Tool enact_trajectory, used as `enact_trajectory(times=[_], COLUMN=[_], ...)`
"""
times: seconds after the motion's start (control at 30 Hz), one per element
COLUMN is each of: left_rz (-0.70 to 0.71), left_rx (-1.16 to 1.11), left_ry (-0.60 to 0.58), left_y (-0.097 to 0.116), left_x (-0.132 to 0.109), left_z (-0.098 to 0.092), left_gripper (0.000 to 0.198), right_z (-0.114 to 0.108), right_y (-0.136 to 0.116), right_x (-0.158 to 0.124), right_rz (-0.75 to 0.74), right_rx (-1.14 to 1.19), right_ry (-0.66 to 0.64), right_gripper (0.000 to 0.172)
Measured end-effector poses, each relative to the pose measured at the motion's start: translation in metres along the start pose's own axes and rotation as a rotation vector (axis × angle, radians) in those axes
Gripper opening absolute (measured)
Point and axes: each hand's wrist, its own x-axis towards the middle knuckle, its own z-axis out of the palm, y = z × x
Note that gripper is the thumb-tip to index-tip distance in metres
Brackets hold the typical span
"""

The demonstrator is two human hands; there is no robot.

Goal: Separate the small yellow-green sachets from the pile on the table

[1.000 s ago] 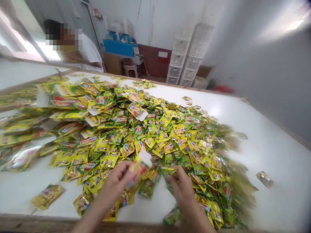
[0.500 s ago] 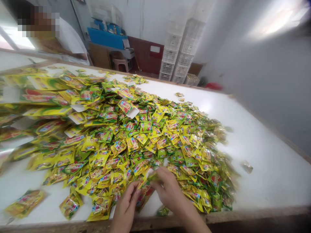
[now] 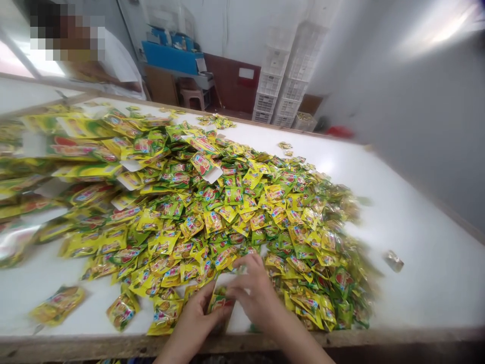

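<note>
My left hand (image 3: 197,318) is closed around a small printed carton (image 3: 221,302) in green, yellow and red, low at the table's near edge. The carton's upper end shows pale, like an open flap. My right hand (image 3: 255,293) is at the carton's upper right side, its fingers bent but apart, with no packet visible in them. Whether its fingertips touch the flap is hard to see. Just beyond both hands spreads a big heap of yellow and green sachets (image 3: 227,222).
Several printed cartons (image 3: 87,149) with white flaps lie on the heap's left side. Loose sachets (image 3: 123,309) rest along the near left. The white table (image 3: 417,283) has a wooden rim. Behind it are stacked white crates (image 3: 267,93), a stool (image 3: 191,93) and another person (image 3: 117,55).
My right hand has drawn back slightly from the carton and its fingers have spread. The carton in my left hand stands more upright. The whole view has shifted a little.
</note>
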Motion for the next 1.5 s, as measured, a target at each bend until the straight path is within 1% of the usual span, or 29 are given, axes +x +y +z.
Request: enact_trajectory(times=[0.07,0.1,0.13,0.17,0.23,0.27,0.33,0.37,0.43,0.5,0.6,0.7,0.77,0.83,0.87,0.93,1.0,1.07,1.17,1.23,1.3,1.4,1.5], left_rz=[0.009,0.015,0.020,0.020,-0.016,-0.053,-0.139,-0.168,-0.168,-0.113,-0.052,-0.087,-0.094,-0.072,-0.058,-0.026,0.029,0.076,0.076,0.100,0.175,0.314,0.429], left_rx=[0.006,0.006,0.005,0.006,0.004,-0.008,-0.066,-0.105,-0.147,-0.099,0.016,0.025,0.006,-0.011,-0.011,0.031,0.108,0.155,0.115,0.133,0.214,0.338,0.389], left_ry=[-0.002,-0.010,-0.016,-0.017,0.013,0.043,0.090,0.099,0.088,0.045,0.029,0.088,0.124,0.168,0.194,0.232,0.244,0.244,0.254,0.237,0.200,0.126,0.051], left_y=[-0.002,-0.002,-0.002,-0.003,-0.004,-0.005,-0.005,-0.003,0.004,0.016,0.035,0.042,0.039,0.032,0.027,0.018,0.011,0.007,0.006,0.006,0.006,0.002,-0.005], left_x=[-0.002,-0.003,-0.004,-0.006,-0.010,-0.012,-0.016,-0.018,-0.019,-0.020,-0.020,-0.020,-0.018,-0.013,-0.011,-0.005,0.000,0.003,0.005,0.006,0.007,0.006,0.002], left_z=[-0.001,-0.001,-0.001,0.000,0.001,0.001,0.000,-0.001,-0.005,-0.008,-0.009,-0.005,-0.004,-0.006,-0.008,-0.014,-0.018,-0.017,-0.011,-0.009,-0.011,-0.020,-0.024], left_gripper=[0.041,0.040,0.039,0.040,0.042,0.043,0.046,0.046,0.044,0.039,0.030,0.024,0.023,0.027,0.029,0.030,0.028,0.026,0.030,0.031,0.022,0.015,0.020], right_z=[-0.001,-0.002,-0.003,-0.003,0.000,0.002,0.009,0.012,0.015,0.014,0.014,0.019,0.024,0.027,0.028,0.029,0.031,0.033,0.039,0.040,0.039,0.035,0.032], right_y=[-0.005,-0.007,-0.008,-0.008,-0.004,0.000,0.006,0.008,0.011,0.011,0.008,0.003,0.000,0.000,0.000,0.004,0.007,0.011,0.014,0.014,0.015,0.013,0.006], right_x=[-0.004,-0.006,-0.009,-0.012,-0.018,-0.021,-0.026,-0.027,-0.030,-0.031,-0.029,-0.024,-0.019,-0.014,-0.012,-0.009,-0.008,-0.008,-0.008,-0.009,-0.011,-0.018,-0.029], right_rz=[-0.028,-0.035,-0.027,0.005,0.156,0.265,0.466,0.530,0.576,0.572,0.561,0.563,0.572,0.529,0.489,0.418,0.399,0.437,0.509,0.525,0.498,0.359,0.183], right_rx=[0.054,0.093,0.137,0.184,0.324,0.436,0.726,0.875,1.082,1.142,1.136,1.163,1.096,0.939,0.862,0.768,0.757,0.788,0.829,0.828,0.798,0.673,0.512], right_ry=[-0.088,-0.107,-0.087,-0.032,0.101,0.125,0.079,0.043,0.017,0.034,0.035,0.015,0.008,0.059,0.094,0.143,0.148,0.157,0.174,0.197,0.211,0.217,0.242], right_gripper=[0.008,0.009,0.011,0.012,0.011,0.012,0.023,0.029,0.033,0.031,0.027,0.035,0.031,0.021,0.019,0.023,0.026,0.027,0.029,0.028,0.026,0.019,0.008])
